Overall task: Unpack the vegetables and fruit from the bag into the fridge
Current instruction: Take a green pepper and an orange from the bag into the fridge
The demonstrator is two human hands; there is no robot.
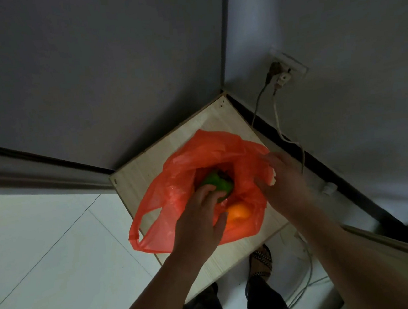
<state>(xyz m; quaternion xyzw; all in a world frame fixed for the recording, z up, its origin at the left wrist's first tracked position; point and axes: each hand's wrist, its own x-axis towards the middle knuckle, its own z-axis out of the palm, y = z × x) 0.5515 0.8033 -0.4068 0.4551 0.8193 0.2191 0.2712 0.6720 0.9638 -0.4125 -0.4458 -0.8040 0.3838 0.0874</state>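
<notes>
Orange-red plastic bag (197, 152) sits on the wooden desk (144, 170). The left hand (196, 219) reaches inside, its fingers (207, 191) curled round a green pepper (216, 180). The right hand (282, 179) pinches the bag's rim. An orange (238, 212) lies just beside the left thumb.

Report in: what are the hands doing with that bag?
Left hand in the bag, gripping a green pepper. Right hand holds the bag's rim open. Orange inside too. Nothing in the way.

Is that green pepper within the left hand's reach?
Likely yes: the right hand holds the red bag open, and the left hand grips the green pepper inside, nothing between.
</notes>
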